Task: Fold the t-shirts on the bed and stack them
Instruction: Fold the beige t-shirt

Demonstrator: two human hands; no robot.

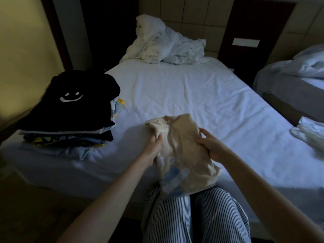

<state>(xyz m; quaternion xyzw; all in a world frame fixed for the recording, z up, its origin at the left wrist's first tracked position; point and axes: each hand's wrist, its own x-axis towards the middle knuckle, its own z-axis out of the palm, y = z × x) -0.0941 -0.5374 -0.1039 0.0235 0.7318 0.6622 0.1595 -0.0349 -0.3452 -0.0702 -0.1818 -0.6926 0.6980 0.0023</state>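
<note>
Beige t-shirt (184,146) sits bunched at the near edge of the bed (192,88), left hand (153,148) and right hand (212,146) each gripping a side. It looks mid-fold; next, probably flatten it, finish folding, then carry it left onto the stack (70,120).

The room is dim, with cool light on a wide bed with a white fitted sheet (175,88). At its head a crumpled white duvet (166,46) is heaped against a beige padded headboard of square panels (198,18). Left of the bed stand a plain yellowish wall (22,41) and a dark brown door frame (59,32) above a shadowed dark wooden floor (35,207), while to the right a dark wooden panel (259,20) carries a white rectangular switch plate (245,42), near a second bed with rumpled pale bedding (298,71).
</note>
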